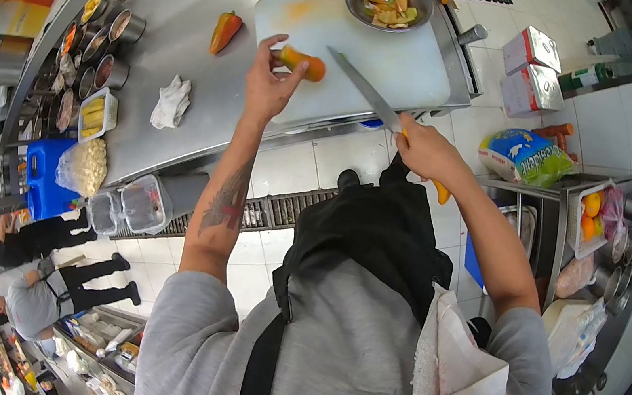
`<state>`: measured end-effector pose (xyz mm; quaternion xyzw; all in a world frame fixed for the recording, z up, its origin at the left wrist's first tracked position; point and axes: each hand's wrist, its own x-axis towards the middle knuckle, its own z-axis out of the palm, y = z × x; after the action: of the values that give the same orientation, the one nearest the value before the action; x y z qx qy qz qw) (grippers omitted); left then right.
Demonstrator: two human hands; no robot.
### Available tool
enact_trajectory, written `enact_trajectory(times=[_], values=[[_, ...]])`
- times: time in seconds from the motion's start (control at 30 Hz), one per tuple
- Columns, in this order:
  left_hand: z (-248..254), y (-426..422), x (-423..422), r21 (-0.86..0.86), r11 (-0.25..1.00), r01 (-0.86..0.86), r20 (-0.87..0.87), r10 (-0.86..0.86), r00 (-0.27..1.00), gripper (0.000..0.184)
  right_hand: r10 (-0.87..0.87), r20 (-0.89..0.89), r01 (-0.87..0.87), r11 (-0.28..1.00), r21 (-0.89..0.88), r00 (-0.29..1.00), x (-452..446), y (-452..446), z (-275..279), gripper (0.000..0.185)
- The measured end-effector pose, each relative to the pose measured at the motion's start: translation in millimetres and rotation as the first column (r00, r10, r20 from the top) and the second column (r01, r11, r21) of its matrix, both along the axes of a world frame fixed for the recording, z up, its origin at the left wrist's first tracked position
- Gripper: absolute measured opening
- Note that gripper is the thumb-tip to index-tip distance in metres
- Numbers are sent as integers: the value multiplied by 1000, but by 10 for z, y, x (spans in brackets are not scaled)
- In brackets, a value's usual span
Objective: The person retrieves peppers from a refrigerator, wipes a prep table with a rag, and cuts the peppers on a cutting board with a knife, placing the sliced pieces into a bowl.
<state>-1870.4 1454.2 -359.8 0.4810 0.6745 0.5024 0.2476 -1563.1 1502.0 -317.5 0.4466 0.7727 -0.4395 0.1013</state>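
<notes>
Head view. The cutting board [401,63] lies on the metal worktop [170,24] and serves as the reference. The left hand [267,86] is clamped on the held pepper [311,67], with thumb and fingers on opposite sides, over the left part of the board. The right hand [427,150] is closed around the yellow handle of the knife [372,98]; the blade extends over the board, tip near the held pepper but apart from it. Blade contact with the board cannot be confirmed.

A metal bowl [353,8] with cut pieces [391,10] is at the board's far edge. A loose pepper [225,33] lies left of the board; a crumpled cloth [172,102] lies farther left and nearer the person.

Hazards: the thumb is exposed on the knife side; a blade sweep toward the held pepper could cut it. The smooth, curved skin could roll under a weak grip and deflect the edge. A raised elbow or wide stroke could knock the bowl and spill the pieces.
</notes>
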Motion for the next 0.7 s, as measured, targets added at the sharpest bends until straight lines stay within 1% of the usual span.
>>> enact_trajectory(times=[0.03,0.07,0.1,0.13,0.17,0.2,0.27,0.3,0.37,0.4,0.47,0.57,0.6,0.67,0.7], values=[[-93,-95,0,13,1000,23,102,-24,995,59,-12,1,11,998,67,1000,-2,-23,71,27],[-259,-174,-19,21,1000,5,103,-7,995,59,6,3,-6,997,75,1000,-2,-48,29,27],[-474,-233,-41,22,998,60,-140,-56,989,52,40,-26,-34,975,218,999,9,-62,-76,27],[-464,-264,18,6,994,112,-372,-102,923,45,77,-48,-55,933,356,996,-4,-57,-92,26],[-465,-296,80,-37,996,85,-351,-92,932,36,89,-13,-79,939,336,996,-33,-53,-99,25],[-459,-263,123,-32,997,75,-341,-81,937,36,99,-2,-92,936,339,995,-43,-48,-104,25],[-447,-171,153,1,996,89,-465,-78,882,35,140,94,-166,908,385,986,-76,-31,-119,28],[-448,-113,144,12,997,76,-457,-62,887,35,152,106,-182,902,393,983,-121,-3,-7,28],[-490,-83,143,54,992,111,-536,-64,842,35,165,201,-229,905,359,966,-189,-22,375,33],[-499,-81,144,57,993,99,-527,-55,848,35,175,212,-243,902,358,962,-163,-38,509,33],[-503,-73,128,80,989,123,-523,-63,850,35,265,293,-357,874,328,919,-107,-83,743,36],[-535,-73,112,84,989,124,-518,-63,853,36,299,353,-414,854,315,887,-101,-125,992,40],[-543,-76,109,83,989,124,-514,-64,855,36,299,356,-415,855,312,885,-120,-114,964,40],[-545,-65,97,103,986,129,-492,-63,869,37,328,263,-402,858,320,908,-204,-37,783,40],[-558,-72,72,101,986,136,-491,-70,868,37,314,186,-360,874,325,931,-289,31,514,38]])
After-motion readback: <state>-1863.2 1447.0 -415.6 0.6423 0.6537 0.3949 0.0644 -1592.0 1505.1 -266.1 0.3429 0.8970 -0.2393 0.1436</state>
